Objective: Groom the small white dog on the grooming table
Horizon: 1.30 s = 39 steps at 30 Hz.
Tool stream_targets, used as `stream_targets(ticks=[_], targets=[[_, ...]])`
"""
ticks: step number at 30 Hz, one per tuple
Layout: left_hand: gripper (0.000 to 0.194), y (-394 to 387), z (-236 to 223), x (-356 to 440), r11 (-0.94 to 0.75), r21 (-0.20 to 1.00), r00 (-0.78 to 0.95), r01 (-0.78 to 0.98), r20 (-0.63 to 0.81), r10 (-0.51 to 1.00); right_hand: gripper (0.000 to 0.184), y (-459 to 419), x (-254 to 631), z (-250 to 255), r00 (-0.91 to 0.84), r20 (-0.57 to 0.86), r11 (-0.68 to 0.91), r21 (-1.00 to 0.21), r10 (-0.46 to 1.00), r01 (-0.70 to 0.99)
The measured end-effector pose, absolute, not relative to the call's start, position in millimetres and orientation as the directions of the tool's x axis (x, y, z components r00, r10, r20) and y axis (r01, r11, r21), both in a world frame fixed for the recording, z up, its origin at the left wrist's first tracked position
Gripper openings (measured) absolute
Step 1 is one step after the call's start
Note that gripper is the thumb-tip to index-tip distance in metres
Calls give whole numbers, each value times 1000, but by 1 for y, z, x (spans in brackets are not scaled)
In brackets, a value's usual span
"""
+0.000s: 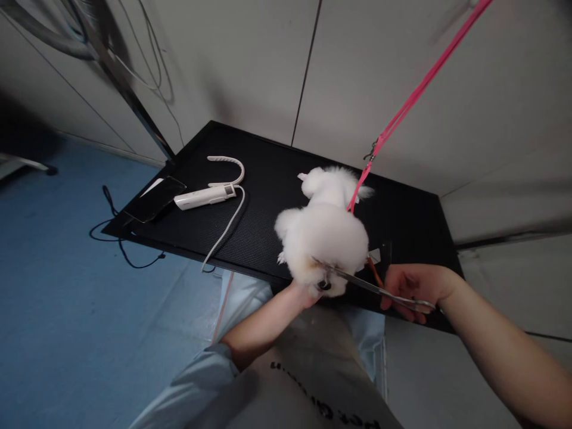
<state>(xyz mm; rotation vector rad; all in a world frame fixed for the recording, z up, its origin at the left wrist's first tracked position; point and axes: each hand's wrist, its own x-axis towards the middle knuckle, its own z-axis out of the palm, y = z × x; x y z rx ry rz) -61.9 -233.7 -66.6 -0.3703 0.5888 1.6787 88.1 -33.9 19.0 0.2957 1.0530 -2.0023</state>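
The left hand (308, 295) is reaching under the head of the white dog (333, 235), its fingers too hidden to tell how they are closing. The right hand (409, 289) is gripping scissors (360, 282) by the handles, the blades crossing the dog's face. The dog is facing the near edge of the black desk (263, 223), a pink leash (413, 98) rising from it, while white clippers (204, 197) are lying well to the left.
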Motion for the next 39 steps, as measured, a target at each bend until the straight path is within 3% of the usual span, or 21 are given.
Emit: stream_targets(ticks=[12,23,35,39], targets=[[34,-233,-71,-63,-174,127,-213,-977,-457,864,57,-31,74,7,-592,-511,-229,-605,-623,763],[34,-225,-72,-56,-172,244,-264,-954,-418,869,55,-57,76,13,-741,-434,-354,-680,-513,642],[26,-219,-74,-52,-180,224,-262,-958,-427,865,49,-77,78,16,-716,-569,-264,-677,-405,687],[29,-217,-79,-50,-229,259,-315,-938,-367,876,48,-83,84,18,-711,-568,-250,-681,-414,689]])
